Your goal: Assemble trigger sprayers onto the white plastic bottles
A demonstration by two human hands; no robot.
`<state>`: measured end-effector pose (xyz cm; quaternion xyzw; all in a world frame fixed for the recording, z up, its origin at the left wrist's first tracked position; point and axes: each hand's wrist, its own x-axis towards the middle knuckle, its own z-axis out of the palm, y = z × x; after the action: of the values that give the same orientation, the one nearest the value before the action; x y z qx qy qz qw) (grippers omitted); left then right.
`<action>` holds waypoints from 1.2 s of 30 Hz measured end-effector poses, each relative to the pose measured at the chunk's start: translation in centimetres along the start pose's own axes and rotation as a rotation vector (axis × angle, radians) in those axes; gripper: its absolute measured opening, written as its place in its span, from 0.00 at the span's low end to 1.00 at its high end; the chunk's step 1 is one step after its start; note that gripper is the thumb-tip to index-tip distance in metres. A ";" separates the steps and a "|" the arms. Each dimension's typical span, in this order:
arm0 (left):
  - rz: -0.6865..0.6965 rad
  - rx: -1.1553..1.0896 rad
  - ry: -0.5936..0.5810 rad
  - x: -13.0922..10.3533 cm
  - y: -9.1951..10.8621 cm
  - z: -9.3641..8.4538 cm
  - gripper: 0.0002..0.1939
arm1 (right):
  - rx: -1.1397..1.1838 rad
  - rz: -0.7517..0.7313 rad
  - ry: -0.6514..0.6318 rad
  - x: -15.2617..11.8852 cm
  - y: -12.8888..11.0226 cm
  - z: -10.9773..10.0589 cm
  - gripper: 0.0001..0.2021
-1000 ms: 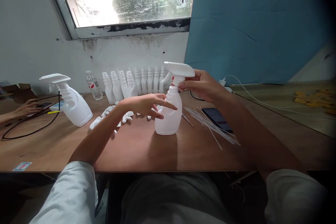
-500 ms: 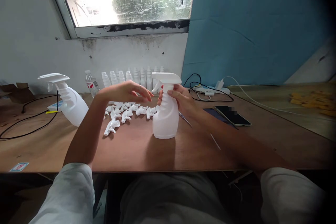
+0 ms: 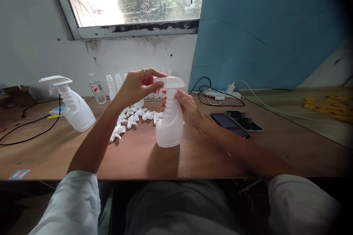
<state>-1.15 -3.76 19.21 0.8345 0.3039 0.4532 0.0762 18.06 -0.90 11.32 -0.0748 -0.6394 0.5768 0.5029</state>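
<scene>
A white spray bottle (image 3: 168,128) stands upright in front of me, its trigger head (image 3: 172,82) on the neck and its nozzle pointing left. My left hand (image 3: 142,85) pinches the nozzle end of that head between thumb and fingers; a ring shows on one finger. From the right, my right hand (image 3: 186,106) wraps round the bottle's neck just below the head, some fingertips hidden behind it. Behind the bottle and my left forearm lie several loose white trigger heads (image 3: 132,120), partly covered.
Another spray bottle (image 3: 78,112) with its trigger head stands at the left. A water bottle (image 3: 97,90) and several white bottles (image 3: 111,86) line the wall. Two phones (image 3: 230,125) lie at the right, near black cables (image 3: 205,95) and a power strip (image 3: 234,94).
My left hand has risen and closed on the nozzle end of the trigger head. The bottle and my right hand have shifted slightly left.
</scene>
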 end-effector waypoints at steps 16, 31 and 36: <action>-0.051 -0.106 -0.046 0.1 -0.3 0.0 0.14 | -0.166 -0.074 0.104 -0.1 -0.4 1.2 0.23; -0.043 -0.090 -0.051 0.0 -0.1 0.2 0.13 | -0.195 -0.095 0.143 0.0 -0.4 1.5 0.20; -0.043 -0.085 -0.050 0.0 -0.2 0.2 0.14 | -0.151 -0.070 0.129 -0.1 -0.3 1.4 0.20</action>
<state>-1.07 -3.55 18.95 0.8349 0.3001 0.4430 0.1291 17.29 -1.97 11.78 -0.1271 -0.6497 0.5030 0.5556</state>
